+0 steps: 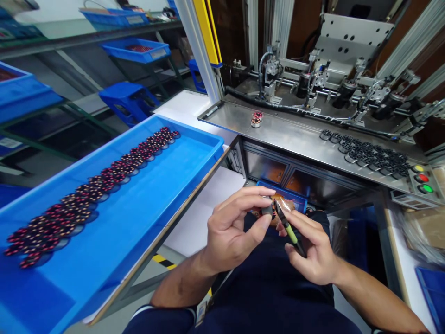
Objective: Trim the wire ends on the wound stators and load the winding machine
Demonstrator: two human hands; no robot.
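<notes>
My left hand (231, 232) pinches a small wound motor stator (267, 210) between thumb and fingers, above my lap. My right hand (313, 248) is closed around wire cutters (290, 231) with green and black handles. Their jaws meet the near side of the stator; whether they have a wire between them is hidden. Below my hands, a blue bin (299, 204) holds something orange-brown, partly covered by my fingers. Stators with red and copper-coloured windings (104, 183) lie in a long overlapping band in the blue tray (167, 222) at left.
Ahead, wound stators (256, 120) sit on the machine's metal ledge (288, 134), with many black unwound cores (371, 155) farther right. Yellow, red and green buttons (422, 178) are at the ledge's right end. Behind it stands the winding machine (320, 79). A blue stool (127, 99) stands beyond the tray.
</notes>
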